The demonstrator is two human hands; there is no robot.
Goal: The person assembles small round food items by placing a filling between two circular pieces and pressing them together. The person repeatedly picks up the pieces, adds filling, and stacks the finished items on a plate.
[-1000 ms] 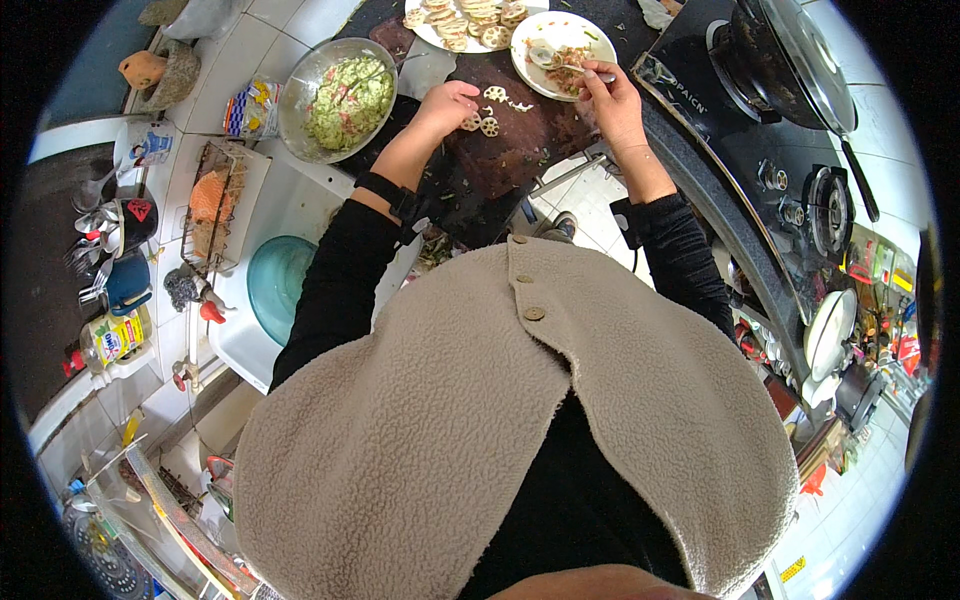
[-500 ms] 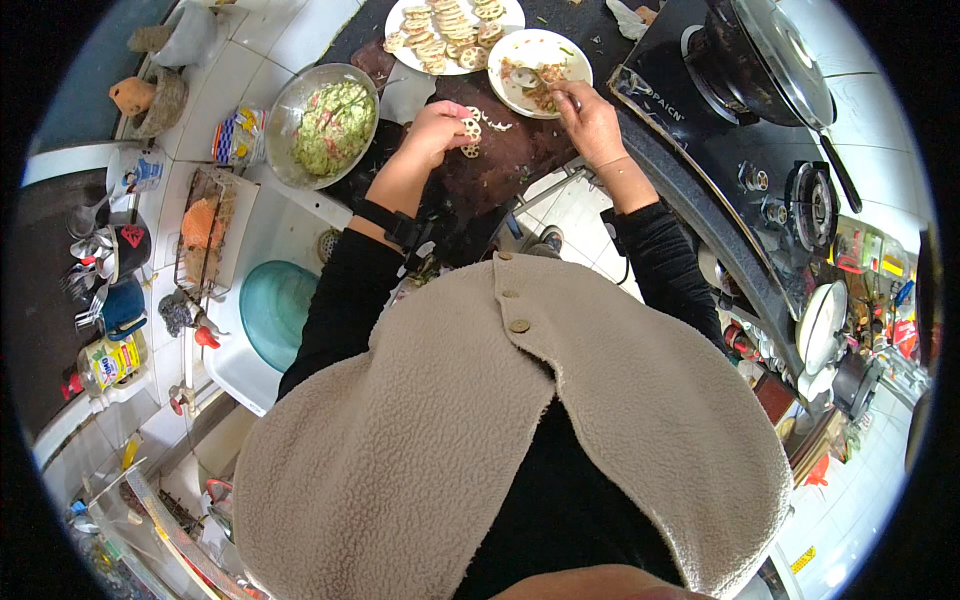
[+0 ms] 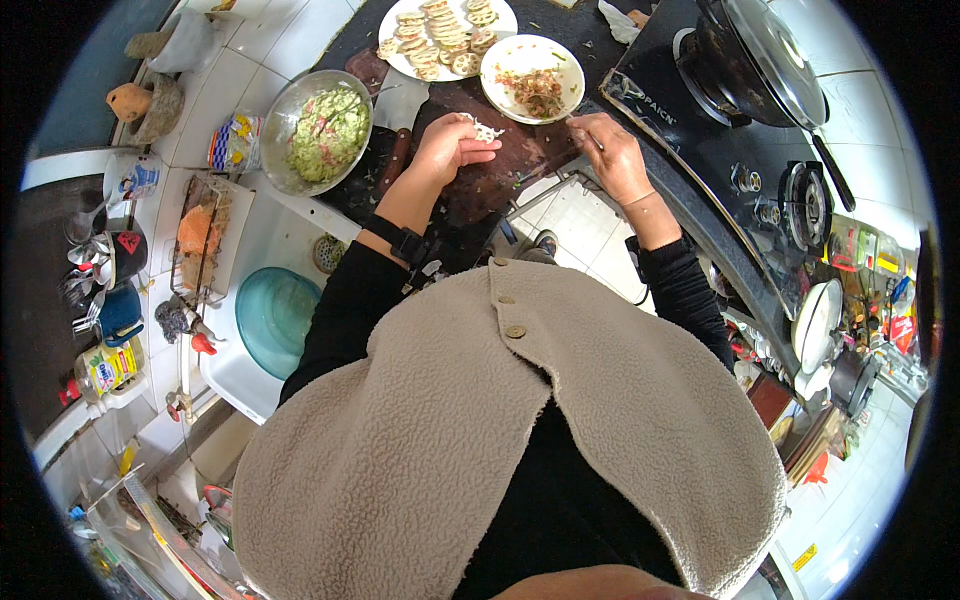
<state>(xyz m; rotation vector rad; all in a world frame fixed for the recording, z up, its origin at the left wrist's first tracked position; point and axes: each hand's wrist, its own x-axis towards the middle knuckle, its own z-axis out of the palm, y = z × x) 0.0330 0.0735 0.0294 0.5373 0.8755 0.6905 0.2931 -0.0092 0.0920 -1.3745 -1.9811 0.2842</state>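
My left hand [image 3: 446, 150] is over the dark reddish-brown cutting board [image 3: 530, 150], fingers closed on a pale lotus root slice [image 3: 487, 132] whose holes partly show. Near the right rim of a white bowl [image 3: 492, 92] is my right hand [image 3: 612, 160], its fingers pinched. A spoon was in them a moment before; only a small tip of it seems to show now. Brownish minced filling [image 3: 540, 95] lies in the bowl. Behind and to its left, a white plate [image 3: 508, 22] carries several lotus root pieces [image 3: 437, 40].
A steel bowl [image 3: 268, 150] of shredded green mixture [image 3: 325, 135] stands left of the board, a cleaver [image 3: 400, 105] between them. The sink holds a teal basin [image 3: 275, 318]. On the right are the gas stove [image 3: 740, 150] and a lidded dark pan [image 3: 715, 75].
My right hand has drawn back from over the white bowl toward me, and the spoon has left the filling. My left hand has turned, tilting the lotus root slice.
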